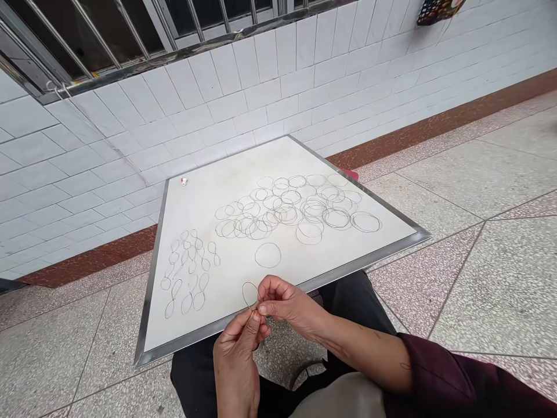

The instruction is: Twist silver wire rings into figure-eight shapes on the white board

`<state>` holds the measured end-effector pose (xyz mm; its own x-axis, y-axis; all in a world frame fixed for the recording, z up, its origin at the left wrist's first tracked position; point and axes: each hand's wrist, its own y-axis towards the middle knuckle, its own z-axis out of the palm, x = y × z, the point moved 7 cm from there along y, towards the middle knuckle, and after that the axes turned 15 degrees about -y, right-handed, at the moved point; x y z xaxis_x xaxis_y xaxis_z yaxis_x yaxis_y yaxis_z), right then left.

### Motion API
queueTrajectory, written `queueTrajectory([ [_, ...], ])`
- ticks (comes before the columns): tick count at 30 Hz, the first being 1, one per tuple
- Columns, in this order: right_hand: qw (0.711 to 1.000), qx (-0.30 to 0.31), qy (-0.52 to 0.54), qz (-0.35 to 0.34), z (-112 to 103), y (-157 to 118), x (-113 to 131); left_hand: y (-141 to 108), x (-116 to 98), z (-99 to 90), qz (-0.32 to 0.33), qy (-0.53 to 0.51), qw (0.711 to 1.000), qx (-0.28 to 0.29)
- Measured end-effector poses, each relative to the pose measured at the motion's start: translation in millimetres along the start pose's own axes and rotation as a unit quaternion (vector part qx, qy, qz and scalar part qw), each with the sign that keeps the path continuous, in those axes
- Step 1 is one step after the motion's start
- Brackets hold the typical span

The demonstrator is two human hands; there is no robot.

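Note:
A thin dark wire loop [249, 283] stands up from between my fingers at the table's front edge. My left hand [243, 342] pinches it from below, thumb and fingers closed. My right hand [282, 305] also grips it, fingertips pressed together and touching the left ones. Just beyond lies a single round wire ring [268, 255] on the white table [226, 284]. Many overlapping round rings [310, 230] cover the table's middle and right. On the left side lie several wires twisted into figure-eight shapes [199, 293].
A small white and red object [184, 182] sits at the table's far left corner. Behind the table is a white tiled wall [243, 87] with a barred window. A red thing [350, 173] shows past the table's right edge. My legs are under the front edge.

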<state>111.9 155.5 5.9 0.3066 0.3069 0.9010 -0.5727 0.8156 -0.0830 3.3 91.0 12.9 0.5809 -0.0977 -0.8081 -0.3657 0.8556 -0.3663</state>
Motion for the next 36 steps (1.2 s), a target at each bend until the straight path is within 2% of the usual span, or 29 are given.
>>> queueTrajectory([
  [8, 0.999, 0.015, 0.029, -0.010, 4.4, 0.7, -2.2, 3.6, 4.5, 3.0, -0.014, 0.015, 1.000, 0.011],
  [14, 0.998, 0.027, 0.052, 0.020, 3.0, -0.5, -9.9, -0.1, 0.7, 4.5, -0.005, 0.070, 0.997, 0.023],
  [19, 0.999, 0.025, 0.027, 0.013, -0.4, -0.8, -10.8, -0.2, -6.1, 8.0, 0.027, 0.126, 0.990, 0.060],
  [23, 1.000, 0.025, 0.003, -0.004, -0.1, -0.1, -10.4, 1.0, -8.9, 9.2, 0.030, 0.154, 0.985, 0.067],
  [36, 0.998, -0.001, -0.049, -0.043, 2.9, -2.6, -5.5, 1.0, -6.1, 7.0, -0.011, 0.158, 0.985, 0.067],
])
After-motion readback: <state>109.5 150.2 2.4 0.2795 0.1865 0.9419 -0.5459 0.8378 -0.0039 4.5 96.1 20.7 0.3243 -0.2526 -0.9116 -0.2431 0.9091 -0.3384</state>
